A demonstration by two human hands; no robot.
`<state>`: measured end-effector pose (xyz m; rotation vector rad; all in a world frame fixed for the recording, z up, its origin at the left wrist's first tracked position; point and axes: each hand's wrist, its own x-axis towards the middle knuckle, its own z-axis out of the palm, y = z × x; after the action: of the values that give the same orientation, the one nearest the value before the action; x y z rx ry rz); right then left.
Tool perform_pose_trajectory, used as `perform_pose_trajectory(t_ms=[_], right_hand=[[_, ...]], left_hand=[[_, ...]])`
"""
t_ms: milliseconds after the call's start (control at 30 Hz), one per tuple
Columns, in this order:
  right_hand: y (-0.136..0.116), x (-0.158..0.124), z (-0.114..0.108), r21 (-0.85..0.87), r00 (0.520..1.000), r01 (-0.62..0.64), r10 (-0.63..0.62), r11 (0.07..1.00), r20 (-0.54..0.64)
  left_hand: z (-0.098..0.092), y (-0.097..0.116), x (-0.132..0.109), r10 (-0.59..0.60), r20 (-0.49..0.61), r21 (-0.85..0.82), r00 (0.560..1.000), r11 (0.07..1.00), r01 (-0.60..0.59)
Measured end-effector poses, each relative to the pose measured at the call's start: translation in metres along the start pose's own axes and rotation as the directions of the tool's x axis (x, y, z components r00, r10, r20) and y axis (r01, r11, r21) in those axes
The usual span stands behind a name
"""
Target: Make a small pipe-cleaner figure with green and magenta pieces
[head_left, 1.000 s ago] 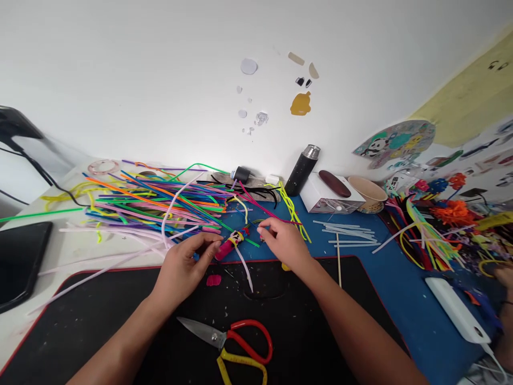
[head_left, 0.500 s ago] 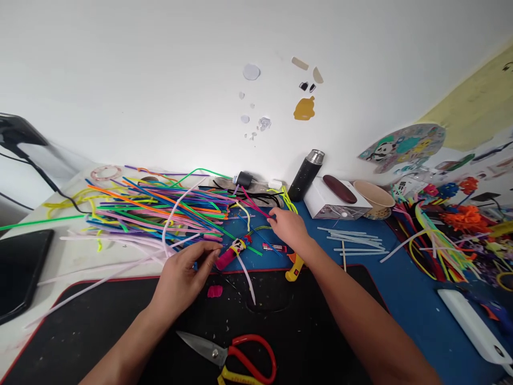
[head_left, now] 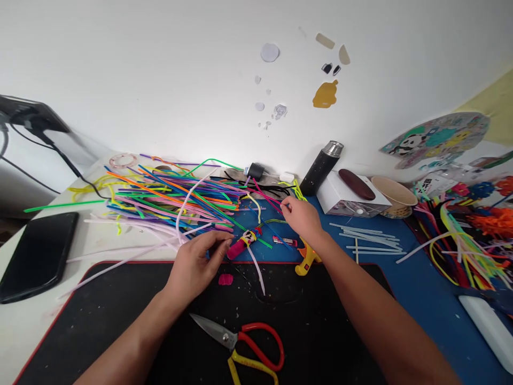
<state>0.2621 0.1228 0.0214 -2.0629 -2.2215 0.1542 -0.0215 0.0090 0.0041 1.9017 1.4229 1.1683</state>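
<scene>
On the worktop (head_left: 417, 291), the pink stems (head_left: 266, 193) slant from far left to near right, meeting the narrowed fingers of our right hand (head_left: 302, 218), the closer one, while our left hand (head_left: 200, 262) pinches further left, either grip's contents unclear to us.

Scissors (head_left: 230, 338) obstruct the mat (head_left: 316, 315) between 2 forearms (head_left: 368, 305); right side passable.

One left hand (head_left: 199, 263); one right hand (head_left: 303, 218). By my count: scissors (head_left: 224, 337), one pair; black flask (head_left: 321, 168), one; white box (head_left: 340, 202), one; black phone (head_left: 40, 254), one; yellow glue gun (head_left: 306, 261), one.
</scene>
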Motion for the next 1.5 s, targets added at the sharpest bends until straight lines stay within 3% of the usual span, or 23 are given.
perform_pose_trajectory(t_ms=[167,367,433,567,633,733,800,867,933,1000,1033,1067,1167,1333,1500], right_hand=[[0.002,-0.004,-0.005,0.089,0.994,0.014,-0.004,0.996,-0.111],[0.013,-0.007,-0.014,0.389,0.944,0.059,0.076,0.919,-0.321],[0.017,-0.009,-0.018,0.563,0.934,0.055,0.157,0.825,-0.322],[0.013,-0.019,-0.028,0.881,0.943,0.063,0.262,0.47,-0.207],[0.006,-0.029,-0.034,0.941,0.955,0.059,0.254,0.334,-0.15],[-0.009,-0.045,-0.041,0.974,0.974,0.055,0.204,0.222,-0.101],[-0.019,-0.055,-0.042,0.989,0.978,0.055,0.192,0.139,-0.081],[-0.029,-0.063,-0.038,0.998,0.98,0.06,0.189,0.029,-0.064],[-0.038,-0.072,-0.029,0.998,0.985,0.045,0.17,-0.047,-0.037],[-0.049,-0.081,-0.016,0.996,0.989,0.029,0.145,-0.089,-0.016],[-0.054,-0.085,-0.01,0.994,0.992,0.017,0.124,-0.106,-0.004],[-0.059,-0.09,-0.003,0.992,0.994,0.007,0.109,-0.125,0.007],[-0.072,-0.101,0.011,0.988,0.998,-0.021,0.054,-0.153,0.029],[-0.086,-0.108,0.019,0.985,1.0,-0.008,0.011,-0.171,0.01],[-0.097,-0.11,0.027,0.988,0.991,-0.082,-0.114,-0.134,0.067]], left_hand=[[0.0,0.0,0.001,-0.022,-0.008,0.002,1.0,1.0,0.022],[0.0,0.0,0.001,-0.007,-0.022,-0.002,1.0,1.0,0.007],[0.001,-0.001,0.0,-0.011,-0.023,0.005,1.0,1.0,0.011],[0.002,-0.001,-0.001,-0.023,-0.022,-0.017,0.999,1.0,0.023],[0.002,0.001,-0.001,-0.04,-0.023,-0.062,0.999,0.997,0.039],[0.001,0.009,-0.001,-0.091,-0.006,-0.168,0.996,0.982,0.089],[0.0,0.014,-0.002,-0.149,0.084,-0.303,0.985,0.938,0.167],[0.0,0.02,-0.005,-0.169,0.303,-0.452,0.938,0.841,0.298],[0.003,0.024,-0.009,-0.099,0.565,-0.515,0.819,0.733,0.444],[0.007,0.028,-0.013,-0.026,0.696,-0.505,0.718,0.693,0.514],[0.009,0.029,-0.014,-0.023,0.705,-0.515,0.709,0.671,0.534],[0.011,0.029,-0.015,-0.015,0.704,-0.53,0.71,0.654,0.54],[0.016,0.026,-0.015,-0.08,0.64,-0.581,0.765,0.602,0.549],[0.016,0.018,-0.008,-0.315,0.445,-0.735,0.838,0.406,0.543],[0.014,0.017,-0.003,-0.356,0.404,-0.838,0.843,0.226,0.497]])
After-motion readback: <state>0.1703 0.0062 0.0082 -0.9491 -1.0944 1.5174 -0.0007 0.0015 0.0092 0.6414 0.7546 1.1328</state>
